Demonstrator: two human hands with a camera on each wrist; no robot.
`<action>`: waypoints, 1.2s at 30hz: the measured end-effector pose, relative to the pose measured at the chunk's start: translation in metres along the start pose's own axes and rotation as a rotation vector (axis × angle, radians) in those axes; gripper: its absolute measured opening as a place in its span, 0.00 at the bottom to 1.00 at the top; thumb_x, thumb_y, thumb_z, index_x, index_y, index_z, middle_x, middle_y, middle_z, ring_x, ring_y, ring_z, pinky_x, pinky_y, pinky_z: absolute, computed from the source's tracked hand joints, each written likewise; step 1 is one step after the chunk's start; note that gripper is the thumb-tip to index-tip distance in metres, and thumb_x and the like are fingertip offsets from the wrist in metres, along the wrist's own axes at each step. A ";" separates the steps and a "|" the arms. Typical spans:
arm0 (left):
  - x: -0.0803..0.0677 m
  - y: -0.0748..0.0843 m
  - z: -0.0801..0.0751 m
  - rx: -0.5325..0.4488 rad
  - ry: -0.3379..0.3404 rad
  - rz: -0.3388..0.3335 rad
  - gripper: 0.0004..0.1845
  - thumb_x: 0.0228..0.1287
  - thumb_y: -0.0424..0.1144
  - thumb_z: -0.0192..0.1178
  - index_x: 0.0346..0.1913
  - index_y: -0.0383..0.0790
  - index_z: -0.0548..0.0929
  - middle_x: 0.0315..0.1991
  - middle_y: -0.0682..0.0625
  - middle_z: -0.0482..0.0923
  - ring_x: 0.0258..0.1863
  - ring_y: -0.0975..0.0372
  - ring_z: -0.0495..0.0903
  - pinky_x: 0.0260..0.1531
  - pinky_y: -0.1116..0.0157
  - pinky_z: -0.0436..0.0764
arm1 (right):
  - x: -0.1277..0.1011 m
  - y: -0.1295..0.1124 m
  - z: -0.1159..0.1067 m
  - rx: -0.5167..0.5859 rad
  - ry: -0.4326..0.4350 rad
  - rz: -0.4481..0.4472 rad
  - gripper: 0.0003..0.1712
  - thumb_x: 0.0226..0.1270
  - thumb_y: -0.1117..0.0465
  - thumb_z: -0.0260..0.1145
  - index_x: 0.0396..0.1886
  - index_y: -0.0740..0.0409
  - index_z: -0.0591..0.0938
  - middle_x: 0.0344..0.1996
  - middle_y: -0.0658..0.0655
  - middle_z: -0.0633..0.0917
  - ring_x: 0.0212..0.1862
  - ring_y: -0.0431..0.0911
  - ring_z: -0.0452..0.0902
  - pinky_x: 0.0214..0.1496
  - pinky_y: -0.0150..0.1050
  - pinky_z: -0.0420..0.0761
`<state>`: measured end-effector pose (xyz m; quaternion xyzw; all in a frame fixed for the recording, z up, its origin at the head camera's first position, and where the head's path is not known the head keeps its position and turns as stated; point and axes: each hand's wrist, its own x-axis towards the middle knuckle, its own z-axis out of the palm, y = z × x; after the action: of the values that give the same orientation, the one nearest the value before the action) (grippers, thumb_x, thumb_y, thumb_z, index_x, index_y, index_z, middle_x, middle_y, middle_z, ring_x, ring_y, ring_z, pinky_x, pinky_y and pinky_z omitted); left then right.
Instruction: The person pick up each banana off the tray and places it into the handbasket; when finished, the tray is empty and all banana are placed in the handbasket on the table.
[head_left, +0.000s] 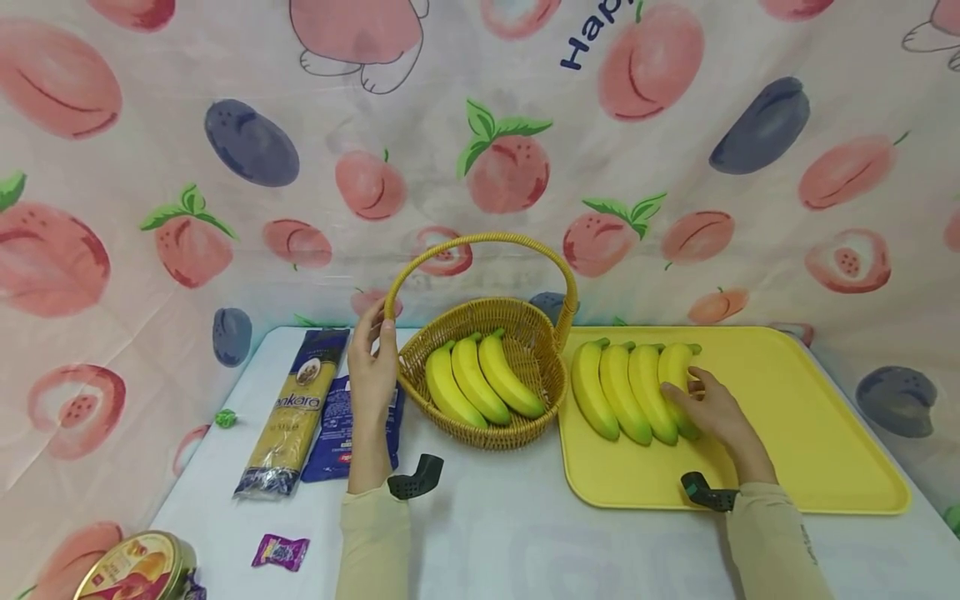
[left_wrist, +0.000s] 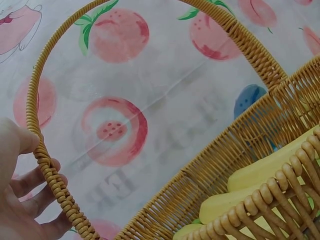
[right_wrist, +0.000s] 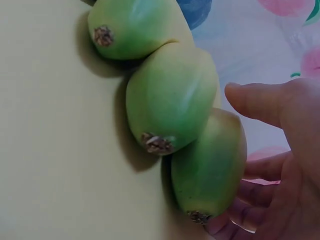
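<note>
My left hand [head_left: 371,358] holds the left side of the wicker basket's arched handle [left_wrist: 60,192], thumb on one side and fingers on the other. Inside the basket [head_left: 525,433] lie three yellow bananas [head_left: 480,379] with green tips. To the right, several more bananas [head_left: 600,387] lie side by side on a yellow tray [head_left: 795,417]. My right hand [head_left: 712,408] is at the rightmost banana [right_wrist: 212,165], its thumb over it and its loosely bent fingers along the outer side. In the right wrist view the thumb stands apart from the banana, with a gap showing.
Left of the basket lie a pasta packet [head_left: 288,417] and a dark blue packet [head_left: 341,442], partly behind my left forearm. Nearer me are a purple-wrapped candy [head_left: 281,552] and a round tin [head_left: 135,571]. A fruit-print cloth [head_left: 465,192] hangs behind the table.
</note>
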<state>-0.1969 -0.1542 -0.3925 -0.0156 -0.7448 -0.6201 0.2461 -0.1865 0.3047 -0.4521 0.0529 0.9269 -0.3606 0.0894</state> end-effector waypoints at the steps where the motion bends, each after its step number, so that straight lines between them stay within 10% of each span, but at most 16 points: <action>1: 0.000 0.000 0.000 0.003 0.001 -0.003 0.18 0.73 0.45 0.47 0.63 0.56 0.72 0.59 0.45 0.72 0.62 0.56 0.70 0.63 0.47 0.68 | 0.001 0.001 0.000 -0.005 -0.008 0.005 0.56 0.67 0.32 0.47 0.72 0.74 0.44 0.62 0.78 0.61 0.61 0.69 0.61 0.59 0.61 0.68; 36: -0.001 0.011 -0.002 -0.023 -0.017 -0.023 0.19 0.74 0.40 0.46 0.64 0.48 0.71 0.60 0.41 0.71 0.64 0.53 0.69 0.65 0.45 0.65 | -0.012 -0.023 -0.006 0.043 -0.007 -0.066 0.47 0.71 0.41 0.49 0.74 0.68 0.45 0.62 0.74 0.64 0.59 0.64 0.64 0.54 0.53 0.71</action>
<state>-0.1916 -0.1530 -0.3827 -0.0151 -0.7399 -0.6312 0.2322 -0.1793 0.2911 -0.4302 0.0232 0.9200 -0.3832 0.0795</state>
